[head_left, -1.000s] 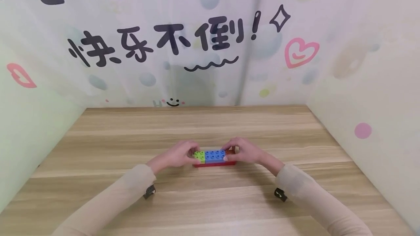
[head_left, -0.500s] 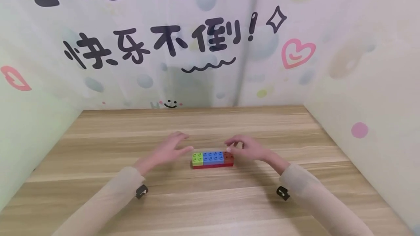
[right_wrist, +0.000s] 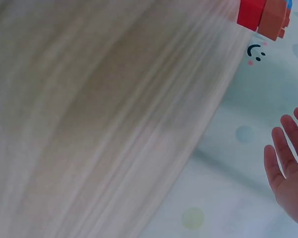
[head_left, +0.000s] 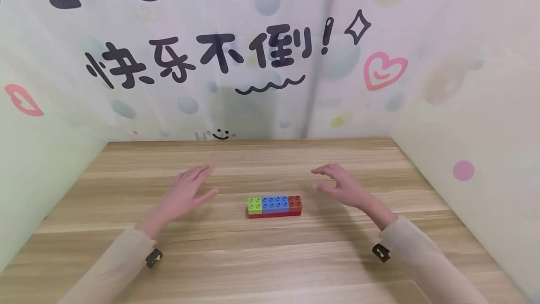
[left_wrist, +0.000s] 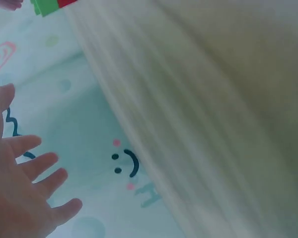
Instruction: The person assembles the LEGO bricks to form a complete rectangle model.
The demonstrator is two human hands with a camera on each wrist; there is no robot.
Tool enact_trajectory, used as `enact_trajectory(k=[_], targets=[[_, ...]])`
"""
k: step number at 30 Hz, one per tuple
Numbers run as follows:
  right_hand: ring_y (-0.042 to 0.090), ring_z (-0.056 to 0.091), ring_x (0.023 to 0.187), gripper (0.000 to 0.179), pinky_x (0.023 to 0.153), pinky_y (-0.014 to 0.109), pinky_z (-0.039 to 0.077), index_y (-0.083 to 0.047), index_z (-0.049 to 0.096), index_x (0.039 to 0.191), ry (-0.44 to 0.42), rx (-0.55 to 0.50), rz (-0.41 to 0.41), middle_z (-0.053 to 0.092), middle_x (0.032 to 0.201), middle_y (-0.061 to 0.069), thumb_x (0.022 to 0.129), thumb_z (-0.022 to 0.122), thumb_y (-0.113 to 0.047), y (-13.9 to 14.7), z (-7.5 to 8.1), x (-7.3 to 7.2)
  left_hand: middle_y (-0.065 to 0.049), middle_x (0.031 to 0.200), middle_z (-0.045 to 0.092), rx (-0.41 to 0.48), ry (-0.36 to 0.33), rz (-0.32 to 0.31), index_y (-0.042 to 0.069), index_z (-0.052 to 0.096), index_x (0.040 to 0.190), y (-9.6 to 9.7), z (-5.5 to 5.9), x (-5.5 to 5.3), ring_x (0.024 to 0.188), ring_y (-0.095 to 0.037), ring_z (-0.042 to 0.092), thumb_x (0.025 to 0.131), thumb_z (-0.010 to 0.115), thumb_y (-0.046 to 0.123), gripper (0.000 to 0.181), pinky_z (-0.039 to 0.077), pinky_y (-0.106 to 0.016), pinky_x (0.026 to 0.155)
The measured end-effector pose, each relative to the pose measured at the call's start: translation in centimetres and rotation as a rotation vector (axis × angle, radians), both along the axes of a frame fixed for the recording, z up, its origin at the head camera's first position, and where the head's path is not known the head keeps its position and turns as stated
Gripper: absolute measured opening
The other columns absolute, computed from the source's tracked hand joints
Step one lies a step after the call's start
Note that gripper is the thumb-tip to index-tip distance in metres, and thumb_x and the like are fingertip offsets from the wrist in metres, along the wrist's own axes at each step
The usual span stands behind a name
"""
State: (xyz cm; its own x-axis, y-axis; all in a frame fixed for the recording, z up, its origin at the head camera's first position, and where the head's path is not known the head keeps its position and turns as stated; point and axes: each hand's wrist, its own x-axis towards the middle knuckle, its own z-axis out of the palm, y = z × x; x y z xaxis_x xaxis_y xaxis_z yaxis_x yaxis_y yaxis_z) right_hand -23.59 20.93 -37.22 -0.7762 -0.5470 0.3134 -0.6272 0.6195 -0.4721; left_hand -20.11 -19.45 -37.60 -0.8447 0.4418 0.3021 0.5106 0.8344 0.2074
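In the head view a row of studded toy bricks lies on the wooden table: a lime green brick (head_left: 255, 206), a blue brick (head_left: 275, 204) and a brown brick (head_left: 295, 203), all on top of a red base brick (head_left: 275, 215). To the left of the row is my left hand (head_left: 184, 195), fingers spread and apart from the bricks. My right hand (head_left: 345, 186) hovers off the right end, fingers loosely extended, holding nothing. Both wrist views show spread fingers and only an end of the stack, the green brick (left_wrist: 45, 6) and the brown brick (right_wrist: 272, 19).
The wood-grain table (head_left: 253, 262) meets a printed curtain (head_left: 270, 107) with dark lettering at the back. Pale walls stand at the left and right (head_left: 485, 121). A small black device (head_left: 153, 258) sits at the left wrist, another black device (head_left: 381, 252) at the right.
Both hands have let go of the brick stack and drawn apart, the left hand to the left and the right hand to the right. The stack stays on the table.
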Motion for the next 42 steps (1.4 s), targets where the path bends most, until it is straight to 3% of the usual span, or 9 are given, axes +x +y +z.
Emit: enact_trajectory(k=[5,11,15,21,28,32,37,42], targets=[[0.021,0.049,0.1,0.049,0.079,0.041,0.043,-0.011,0.052,0.12,-0.038,0.067,0.083,0.053,0.116,0.002,0.078,0.067,-0.031,-0.7,-0.7,0.4,-0.019,0.13,0.04,-0.043,-0.044,-0.03,0.004,0.034,0.134,1.8,-0.1,0.9,0.116,-0.038,0.035,0.081,0.058,0.043,0.069,0.023,-0.056,0.093],[0.021,0.052,0.097,0.05,0.074,0.037,0.045,-0.005,0.051,0.12,-0.081,0.105,0.181,0.055,0.115,0.006,0.077,0.068,-0.021,-1.9,-1.4,0.6,-0.016,0.128,0.042,-0.04,-0.099,-0.104,0.009,0.034,0.135,4.7,0.0,1.7,0.116,-0.034,0.037,0.078,0.062,0.045,0.072,0.026,-0.052,0.093],[0.019,0.054,0.093,0.048,0.07,0.035,0.046,-0.005,0.052,0.119,-0.098,0.124,0.216,0.057,0.111,0.006,0.077,0.068,-0.022,-2.5,-1.8,0.6,-0.012,0.127,0.044,0.003,-0.169,-0.156,0.014,0.034,0.135,5.9,-0.5,1.8,0.114,-0.031,0.04,0.077,0.064,0.042,0.071,0.029,-0.051,0.092],[0.013,0.055,0.086,0.046,0.065,0.027,0.045,-0.006,0.054,0.118,-0.119,0.127,0.224,0.059,0.104,-0.002,0.078,0.067,-0.024,-3.2,-2.2,0.5,-0.009,0.116,0.053,0.11,-0.257,-0.23,0.011,0.038,0.133,7.0,-1.4,1.2,0.103,-0.021,0.05,0.078,0.065,0.031,0.064,0.039,-0.041,0.086],[0.015,0.055,0.081,0.042,0.061,0.025,0.045,-0.005,0.053,0.115,-0.149,0.09,0.222,0.06,0.098,0.0,0.078,0.066,-0.018,-3.4,-2.2,0.5,-0.005,0.101,0.058,0.217,-0.316,-0.201,0.008,0.045,0.126,7.4,-1.8,0.4,0.089,-0.015,0.055,0.08,0.064,0.02,0.051,0.045,-0.03,0.075],[0.013,0.055,0.078,0.035,0.06,0.026,0.045,-0.005,0.053,0.11,-0.209,0.049,0.203,0.06,0.093,0.0,0.08,0.064,-0.019,-3.5,-2.1,0.4,-0.004,0.099,0.059,0.276,-0.359,-0.178,0.008,0.051,0.117,7.5,-1.7,0.0,0.086,-0.013,0.054,0.081,0.063,0.018,0.039,0.045,-0.029,0.073],[0.013,0.053,0.081,0.027,0.064,0.028,0.045,-0.007,0.053,0.105,-0.281,0.022,0.16,0.058,0.09,-0.003,0.083,0.061,-0.021,-3.7,-2.0,0.0,-0.003,0.096,0.06,0.352,-0.414,-0.144,0.01,0.057,0.103,7.4,-1.6,-0.8,0.085,-0.014,0.055,0.084,0.06,0.016,0.02,0.045,-0.03,0.073],[0.013,0.054,0.082,0.024,0.069,0.029,0.045,-0.007,0.056,0.104,-0.296,0.002,0.134,0.059,0.092,-0.002,0.085,0.059,-0.022,-4.0,-2.4,-0.7,-0.005,0.091,0.062,0.46,-0.493,-0.101,0.007,0.059,0.097,7.4,-1.9,-1.8,0.083,-0.016,0.058,0.085,0.059,0.013,0.014,0.047,-0.028,0.07]])
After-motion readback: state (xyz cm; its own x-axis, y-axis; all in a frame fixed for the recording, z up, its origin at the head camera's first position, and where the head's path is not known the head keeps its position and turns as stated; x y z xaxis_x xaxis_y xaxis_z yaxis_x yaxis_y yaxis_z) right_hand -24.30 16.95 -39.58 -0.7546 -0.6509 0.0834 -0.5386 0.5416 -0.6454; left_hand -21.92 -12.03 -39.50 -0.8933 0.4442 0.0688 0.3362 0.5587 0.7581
